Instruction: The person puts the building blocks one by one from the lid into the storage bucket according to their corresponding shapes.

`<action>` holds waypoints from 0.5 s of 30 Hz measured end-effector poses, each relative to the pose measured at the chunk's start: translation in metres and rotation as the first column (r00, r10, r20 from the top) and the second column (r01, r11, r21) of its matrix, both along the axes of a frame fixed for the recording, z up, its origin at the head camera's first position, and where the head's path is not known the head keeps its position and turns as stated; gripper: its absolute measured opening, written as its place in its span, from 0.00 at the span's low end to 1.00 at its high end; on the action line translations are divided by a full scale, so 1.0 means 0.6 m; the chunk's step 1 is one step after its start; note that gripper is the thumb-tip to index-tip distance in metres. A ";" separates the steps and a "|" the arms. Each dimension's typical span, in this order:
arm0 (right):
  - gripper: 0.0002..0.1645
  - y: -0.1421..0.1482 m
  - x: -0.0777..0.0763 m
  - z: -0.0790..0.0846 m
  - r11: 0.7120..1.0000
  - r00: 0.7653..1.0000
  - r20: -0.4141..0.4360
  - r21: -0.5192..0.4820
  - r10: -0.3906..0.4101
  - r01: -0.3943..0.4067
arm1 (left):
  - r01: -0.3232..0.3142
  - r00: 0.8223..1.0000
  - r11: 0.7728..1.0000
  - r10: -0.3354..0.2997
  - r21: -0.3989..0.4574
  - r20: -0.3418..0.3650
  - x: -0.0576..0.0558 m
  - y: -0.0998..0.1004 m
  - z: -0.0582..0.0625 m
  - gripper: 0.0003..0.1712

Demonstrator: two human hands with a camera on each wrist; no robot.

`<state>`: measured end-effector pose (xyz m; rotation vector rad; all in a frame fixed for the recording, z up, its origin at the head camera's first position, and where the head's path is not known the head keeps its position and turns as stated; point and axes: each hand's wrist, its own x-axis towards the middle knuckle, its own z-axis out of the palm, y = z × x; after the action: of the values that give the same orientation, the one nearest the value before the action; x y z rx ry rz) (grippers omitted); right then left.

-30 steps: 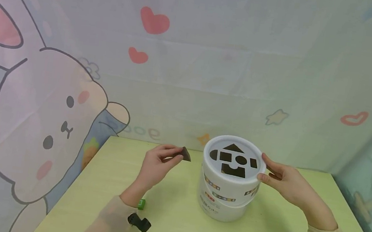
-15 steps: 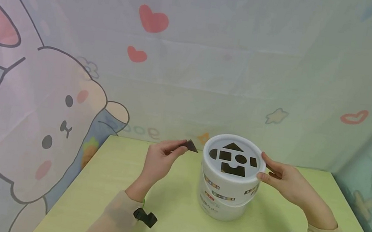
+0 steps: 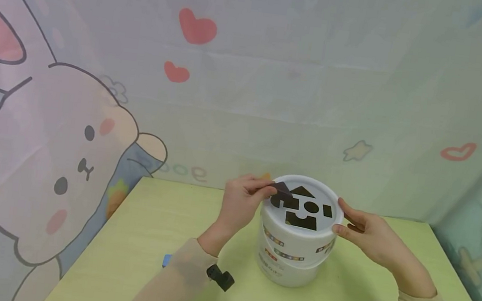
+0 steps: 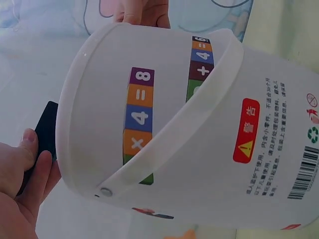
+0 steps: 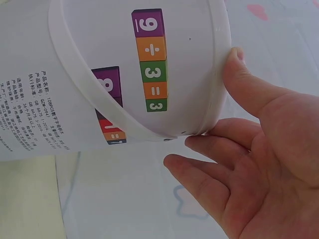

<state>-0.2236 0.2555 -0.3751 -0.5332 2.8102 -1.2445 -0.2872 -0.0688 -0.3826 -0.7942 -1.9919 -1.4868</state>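
Pinched between thumb and fingers, a dark block [image 3: 282, 190] is in the left hand [image 3: 236, 202] right of centre in the head view, over the upper left part of a white lid [image 3: 324, 197]; whether they touch, I cannot tell. The lid, with dark shaped openings, tops a white bucket [image 3: 291, 274] on a yellow-green table [image 3: 146, 219]. Right of it, the right hand [image 3: 370, 236] has thumb and fingertips at the rim. A blue piece [image 3: 167, 260] shows at lower centre-left, partly behind the left sleeve [image 3: 180, 278].

From the left wrist, the block stands at the left edge, just beside the lid's rim, the bucket's handle [image 4: 179, 119] slanting across the centre.

From the right wrist, the right hand lies at lower right, fingers loosely spread, thumb on the rim.
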 end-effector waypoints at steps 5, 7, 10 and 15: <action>0.47 -0.003 0.001 -0.003 1.000 1.000 -0.002 -0.002 0.001 -0.001 | -0.004 1.000 0.999 0.002 -0.051 -0.024 -0.003 0.017 0.000 0.11; 0.48 -0.004 0.002 -0.004 1.000 1.000 -0.006 -0.001 0.002 -0.002 | -0.004 1.000 0.998 0.002 -0.068 -0.021 -0.002 0.020 0.003 0.11; 0.48 -0.005 0.002 -0.002 1.000 1.000 -0.019 0.005 0.005 -0.005 | -0.025 1.000 0.994 0.024 -0.102 -0.017 -0.001 0.027 0.011 0.11; 0.48 -0.003 0.003 0.002 1.000 1.000 -0.019 0.013 -0.004 0.004 | -0.131 0.991 0.968 0.128 -0.214 -0.029 -0.003 0.042 0.025 0.11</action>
<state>-0.2220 0.2535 -0.3736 -0.5424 2.8342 -1.2270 -0.2889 -0.0434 -0.3679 -0.7433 -2.1755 -1.2023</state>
